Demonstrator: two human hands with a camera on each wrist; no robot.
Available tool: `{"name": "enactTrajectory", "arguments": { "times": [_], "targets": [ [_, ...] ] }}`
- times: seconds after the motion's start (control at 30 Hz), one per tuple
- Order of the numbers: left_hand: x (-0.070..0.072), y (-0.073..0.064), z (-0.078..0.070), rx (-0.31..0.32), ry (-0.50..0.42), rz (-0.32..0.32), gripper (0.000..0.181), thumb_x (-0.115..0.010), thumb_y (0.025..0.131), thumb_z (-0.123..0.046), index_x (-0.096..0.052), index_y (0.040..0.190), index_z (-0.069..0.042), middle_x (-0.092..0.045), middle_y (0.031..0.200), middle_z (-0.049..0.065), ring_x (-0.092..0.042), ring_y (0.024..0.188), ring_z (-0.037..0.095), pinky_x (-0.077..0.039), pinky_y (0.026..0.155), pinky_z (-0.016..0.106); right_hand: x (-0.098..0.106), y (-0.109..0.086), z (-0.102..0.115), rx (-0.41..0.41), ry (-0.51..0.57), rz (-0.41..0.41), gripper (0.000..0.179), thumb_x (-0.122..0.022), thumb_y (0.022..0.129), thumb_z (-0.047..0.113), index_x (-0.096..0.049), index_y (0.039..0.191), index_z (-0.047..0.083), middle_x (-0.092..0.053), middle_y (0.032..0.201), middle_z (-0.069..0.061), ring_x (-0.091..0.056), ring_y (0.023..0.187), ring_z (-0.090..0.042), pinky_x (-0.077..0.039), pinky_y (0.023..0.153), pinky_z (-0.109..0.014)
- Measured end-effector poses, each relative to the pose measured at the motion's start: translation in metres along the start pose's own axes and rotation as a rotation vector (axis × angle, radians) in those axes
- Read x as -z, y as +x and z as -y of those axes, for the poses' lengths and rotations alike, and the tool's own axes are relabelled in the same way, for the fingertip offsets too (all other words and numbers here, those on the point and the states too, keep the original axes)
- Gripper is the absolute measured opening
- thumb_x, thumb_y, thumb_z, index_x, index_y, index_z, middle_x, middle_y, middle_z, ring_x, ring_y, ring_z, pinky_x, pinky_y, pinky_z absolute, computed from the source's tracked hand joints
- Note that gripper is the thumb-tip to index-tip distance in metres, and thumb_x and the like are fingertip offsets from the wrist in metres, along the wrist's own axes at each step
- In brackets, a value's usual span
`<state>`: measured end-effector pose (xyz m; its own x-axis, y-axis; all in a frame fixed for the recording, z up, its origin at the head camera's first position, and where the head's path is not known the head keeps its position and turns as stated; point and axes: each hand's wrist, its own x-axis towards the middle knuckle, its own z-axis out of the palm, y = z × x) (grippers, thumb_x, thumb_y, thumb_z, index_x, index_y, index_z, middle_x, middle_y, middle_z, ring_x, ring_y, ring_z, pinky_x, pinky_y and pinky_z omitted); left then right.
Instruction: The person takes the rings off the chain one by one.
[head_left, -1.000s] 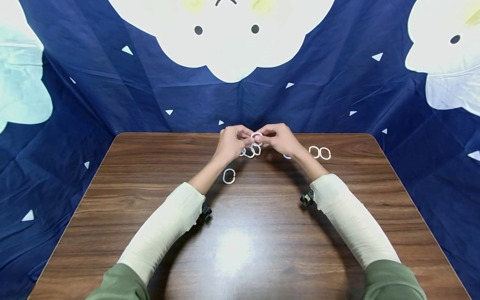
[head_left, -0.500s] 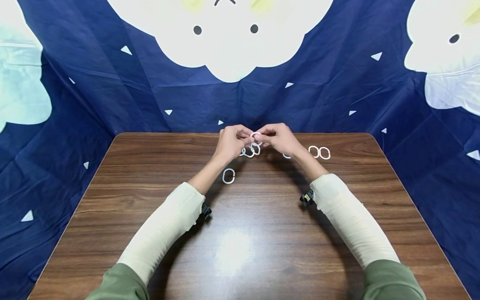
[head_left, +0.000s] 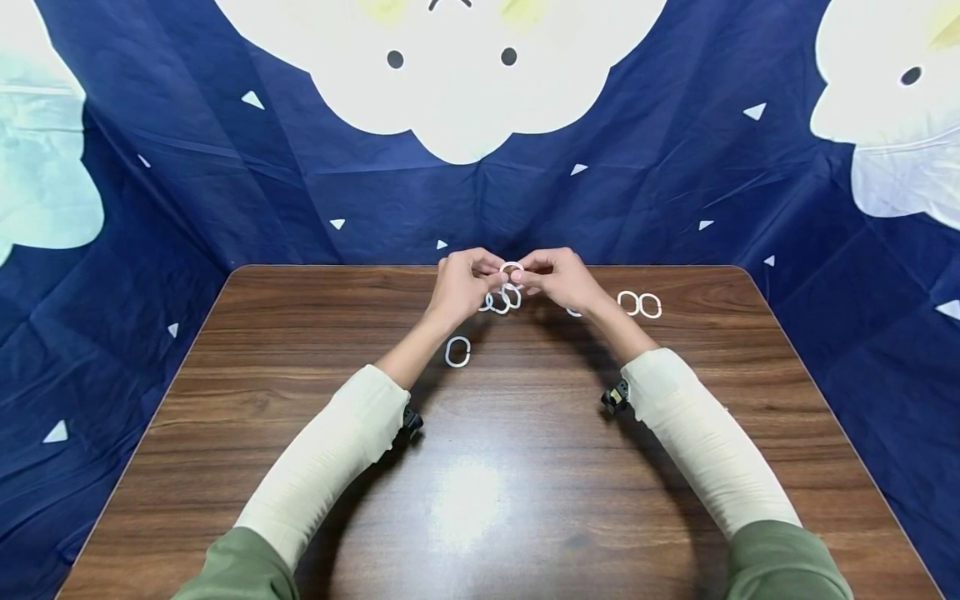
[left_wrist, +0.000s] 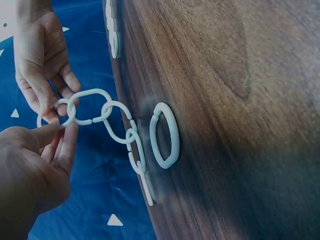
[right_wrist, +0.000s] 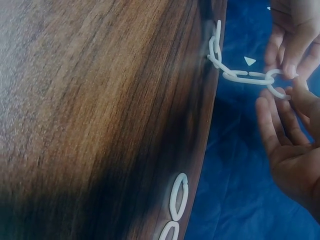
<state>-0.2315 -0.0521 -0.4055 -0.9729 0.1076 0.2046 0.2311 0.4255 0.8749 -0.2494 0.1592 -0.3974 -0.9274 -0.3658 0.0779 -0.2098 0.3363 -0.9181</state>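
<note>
Both hands meet over the table's far edge. My left hand (head_left: 461, 287) and my right hand (head_left: 561, 279) pinch one white oval plastic link (head_left: 512, 264) between thumbs and fingers, from opposite sides. From that link hangs a short chain of white links (left_wrist: 95, 91); its far end lies on the table's edge in the left wrist view. The held link (right_wrist: 269, 89) is threaded through the chain's end link (right_wrist: 245, 80) in the right wrist view. Fingertips cover part of the held link, so I cannot tell whether its gap is closed.
A single loose link (head_left: 448, 352) lies on the wooden table (head_left: 300, 400) nearer to me. Two links (head_left: 639, 306) lie side by side at the right, and another link (head_left: 573, 313) is partly hidden by the right forearm. A blue cloth (head_left: 480, 200) hangs behind the table.
Both hands keep their pinch on the link in almost the same place. The held link shows slightly more between the fingertips; the loose links have not moved.
</note>
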Motion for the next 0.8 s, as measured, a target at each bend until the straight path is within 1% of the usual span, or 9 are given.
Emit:
{"name": "enactTrajectory", "arguments": {
  "times": [0.17, 0.23, 0.4, 0.57, 0.63, 0.7, 0.77, 0.8],
  "targets": [
    [0.0011, -0.0014, -0.0009, -0.004, 0.0, -0.006, 0.011, -0.087, 0.1, -0.01, -0.085, 0.109, -0.005, -0.088, 0.102, 0.011, -0.082, 0.085, 0.017, -0.06, 0.07, 0.018, -0.0005, 0.001, 0.0, 0.013, -0.016, -0.021, 0.019, -0.081, 0.105, 0.009, -0.083, 0.115, -0.007, -0.085, 0.106, -0.021, -0.083, 0.088, -0.028, -0.071, 0.084, -0.043],
    [0.0015, -0.0022, -0.0011, 0.0, 0.003, -0.003, 0.012, -0.088, 0.1, -0.011, -0.084, 0.11, -0.005, -0.088, 0.101, 0.012, -0.083, 0.085, 0.018, -0.061, 0.07, 0.019, -0.0006, 0.0016, 0.0002, 0.013, -0.02, -0.034, 0.018, -0.082, 0.104, 0.009, -0.084, 0.114, -0.007, -0.085, 0.104, -0.021, -0.083, 0.087, -0.028, -0.071, 0.084, -0.044],
    [0.0023, -0.0035, -0.0002, 0.017, 0.018, -0.001, 0.014, -0.088, 0.1, -0.014, -0.084, 0.109, -0.005, -0.088, 0.101, 0.012, -0.083, 0.086, 0.019, -0.061, 0.072, 0.02, 0.0004, 0.0019, 0.0003, 0.006, -0.023, -0.054, 0.018, -0.081, 0.104, 0.007, -0.083, 0.114, -0.007, -0.086, 0.102, -0.021, -0.084, 0.087, -0.034, -0.071, 0.084, -0.046],
    [0.0024, -0.0039, 0.0021, 0.041, 0.015, 0.0, 0.013, -0.088, 0.1, -0.015, -0.085, 0.108, -0.005, -0.088, 0.099, 0.012, -0.084, 0.087, 0.019, -0.062, 0.071, 0.019, 0.001, 0.0009, 0.001, -0.006, -0.03, -0.061, 0.018, -0.082, 0.104, 0.007, -0.083, 0.114, -0.008, -0.085, 0.102, -0.021, -0.084, 0.087, -0.033, -0.071, 0.086, -0.049],
    [0.0026, -0.0046, 0.0029, 0.054, -0.003, 0.002, 0.013, -0.088, 0.1, -0.015, -0.084, 0.107, -0.004, -0.088, 0.098, 0.014, -0.086, 0.088, 0.024, -0.063, 0.07, 0.019, 0.001, 0.0003, 0.0025, -0.008, -0.03, -0.061, 0.019, -0.082, 0.104, 0.008, -0.083, 0.114, -0.008, -0.085, 0.103, -0.023, -0.084, 0.087, -0.035, -0.071, 0.084, -0.045],
    [0.0025, -0.0052, 0.0038, 0.062, -0.024, 0.004, 0.014, -0.088, 0.1, -0.014, -0.084, 0.107, -0.003, -0.087, 0.097, 0.015, -0.087, 0.09, 0.03, -0.064, 0.069, 0.02, 0.001, -0.0001, 0.0041, -0.009, -0.033, -0.061, 0.019, -0.083, 0.104, 0.01, -0.083, 0.113, -0.007, -0.084, 0.105, -0.026, -0.084, 0.088, -0.037, -0.071, 0.08, -0.038],
    [0.0026, -0.006, 0.0048, 0.066, -0.034, 0.006, 0.015, -0.088, 0.1, -0.014, -0.084, 0.107, -0.002, -0.087, 0.097, 0.016, -0.087, 0.091, 0.034, -0.064, 0.068, 0.02, 0.0009, 0.0006, 0.0044, -0.007, -0.033, -0.061, 0.019, -0.083, 0.104, 0.01, -0.084, 0.113, -0.006, -0.084, 0.107, -0.028, -0.084, 0.088, -0.036, -0.07, 0.077, -0.031],
    [0.0025, -0.0063, 0.0051, 0.066, -0.037, 0.005, 0.015, -0.089, 0.1, -0.014, -0.084, 0.106, -0.002, -0.087, 0.097, 0.017, -0.087, 0.092, 0.036, -0.064, 0.068, 0.02, 0.0011, 0.0012, 0.0043, -0.007, -0.029, -0.06, 0.019, -0.083, 0.104, 0.01, -0.084, 0.113, -0.007, -0.084, 0.107, -0.029, -0.084, 0.088, -0.035, -0.07, 0.077, -0.03]
  ]
}}
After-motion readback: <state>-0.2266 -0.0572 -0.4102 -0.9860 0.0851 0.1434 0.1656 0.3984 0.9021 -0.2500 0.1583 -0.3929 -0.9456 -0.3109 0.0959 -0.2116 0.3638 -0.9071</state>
